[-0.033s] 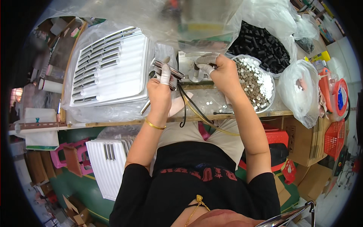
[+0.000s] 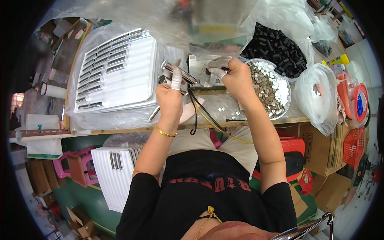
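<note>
Left fingers [image 2: 176, 78]: closed around chrome tubes [image 2: 187, 77] | Right fingers [image 2: 220, 63]: curled nearly together, grip contents indistinguishable, beside round metal fixture [image 2: 207, 83] | Right of these: heaped silvery discs [image 2: 270, 91]

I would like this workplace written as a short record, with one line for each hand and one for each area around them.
Left hand: holds shiny metal tubes; white finger covers worn
Right hand: beside a round metal piece; what it pinches is unclear
Table, left: white tray with rows of shiny tubes
Table, right: clear bowl of small discs; behind it, black tubes in a pile
Below table, left: stacked white trays
</note>
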Demonstrator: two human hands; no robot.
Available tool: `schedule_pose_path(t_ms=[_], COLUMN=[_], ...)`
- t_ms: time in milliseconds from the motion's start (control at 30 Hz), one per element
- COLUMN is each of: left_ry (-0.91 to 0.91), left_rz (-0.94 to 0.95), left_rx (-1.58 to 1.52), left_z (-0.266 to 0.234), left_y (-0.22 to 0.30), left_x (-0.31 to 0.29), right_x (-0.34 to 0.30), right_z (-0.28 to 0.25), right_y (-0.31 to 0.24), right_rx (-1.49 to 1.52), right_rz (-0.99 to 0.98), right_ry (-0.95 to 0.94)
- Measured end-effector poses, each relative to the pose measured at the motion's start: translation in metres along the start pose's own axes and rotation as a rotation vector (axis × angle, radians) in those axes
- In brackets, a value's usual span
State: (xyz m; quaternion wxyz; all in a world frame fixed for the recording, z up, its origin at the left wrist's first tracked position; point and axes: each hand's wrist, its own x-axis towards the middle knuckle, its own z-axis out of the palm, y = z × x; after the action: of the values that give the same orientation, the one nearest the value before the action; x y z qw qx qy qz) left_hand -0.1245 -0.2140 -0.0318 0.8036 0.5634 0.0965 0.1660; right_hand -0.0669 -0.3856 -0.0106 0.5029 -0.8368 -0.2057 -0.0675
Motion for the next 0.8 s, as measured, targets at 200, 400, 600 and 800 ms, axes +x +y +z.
schedule_pose_path(t_ms=[200,400,600,800], left_ry=[0.036,0.051,-0.021,-0.047], left_rz=[0.275,0.292,0.347,0.428], left_rx=[-0.051,0.065,0.341,0.401], left_z=[0.030,0.037,0.029,0.027], left_y=[0.003,-0.004,0.000,-0.001], left_x=[0.002,0.014,0.023,0.017], right_x=[-0.004,-0.008,-0.015,-0.018], right_z=[0.003,0.005,0.009,0.011], right_y=[-0.006,-0.011,0.001,0.008], right_rx=[0.308,0.337,0.569,0.504], right_rz=[0.251,0.291,0.207,0.183], right_ry=[0.037,0.067,0.108,0.099])
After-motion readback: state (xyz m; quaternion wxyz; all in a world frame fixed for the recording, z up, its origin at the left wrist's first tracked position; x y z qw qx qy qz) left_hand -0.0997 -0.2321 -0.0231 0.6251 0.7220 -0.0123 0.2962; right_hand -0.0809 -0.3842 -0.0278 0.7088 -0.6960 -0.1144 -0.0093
